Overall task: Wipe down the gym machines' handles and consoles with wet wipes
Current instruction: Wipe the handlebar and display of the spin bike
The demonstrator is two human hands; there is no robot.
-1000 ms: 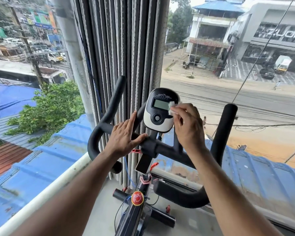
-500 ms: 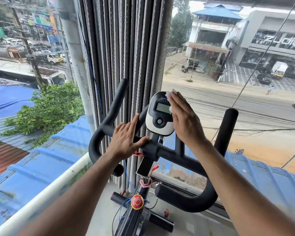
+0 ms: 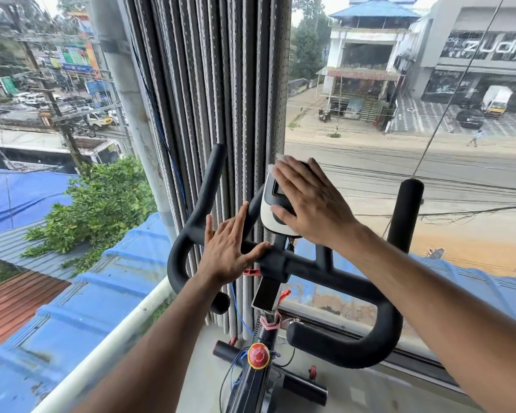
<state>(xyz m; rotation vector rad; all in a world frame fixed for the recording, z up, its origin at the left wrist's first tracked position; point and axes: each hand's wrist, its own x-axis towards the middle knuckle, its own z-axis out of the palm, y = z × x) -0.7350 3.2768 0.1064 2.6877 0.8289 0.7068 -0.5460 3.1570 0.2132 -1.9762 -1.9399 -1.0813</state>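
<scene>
Your left hand [image 3: 230, 251] lies flat and spread on the left side of the black handlebar [image 3: 319, 266] of the exercise bike, fingers straight and thumb reaching toward the centre clamp, steadying the bar rather than gripping it. Just to its right and above, the oval console [image 3: 270, 204] stands on its stem over the clamp, long axis running up and down, its screen mostly hidden. Your right hand [image 3: 307, 204] covers that face with fingers straight and close together, pressing the wet wipe [image 3: 282, 159] against it; only a white edge of the wipe shows past your fingertips at the console's top. The wipe sits directly between palm and console, so the stroke should probably run down the long axis toward the lower white rim. The right upright grip [image 3: 405, 216] stands well apart, further right, likely next for this nearer hand.
</scene>
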